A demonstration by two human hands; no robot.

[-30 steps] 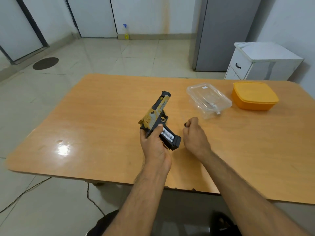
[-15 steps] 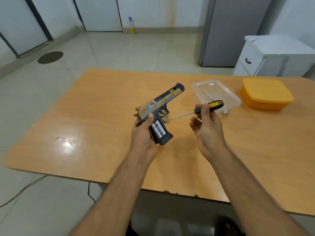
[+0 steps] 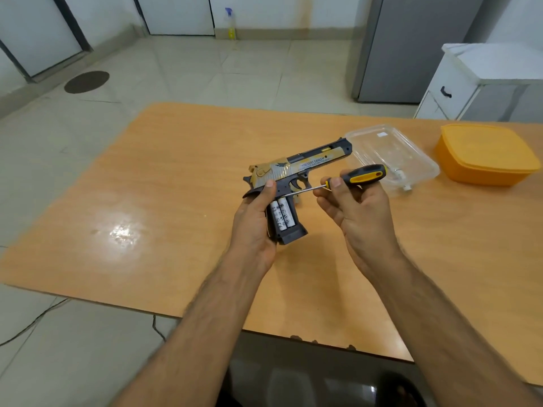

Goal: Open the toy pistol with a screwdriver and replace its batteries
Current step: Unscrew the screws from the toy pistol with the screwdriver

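**Tiled room around a wooden table**

A wooden table [image 3: 176,177] is standing on pale floor tiles [image 3: 182,71], glare shining on its left. Far right, a grey cabinet [image 3: 411,48], possibly a fridge, is standing beside a white drawer unit [image 3: 458,83]. White walls are running behind.

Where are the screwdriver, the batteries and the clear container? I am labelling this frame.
screwdriver [image 3: 365,175]: head view, on the black and yellow handle.
batteries [image 3: 282,216]: head view, on the white cells in the open grip.
clear container [image 3: 423,160]: head view, on its right rim.
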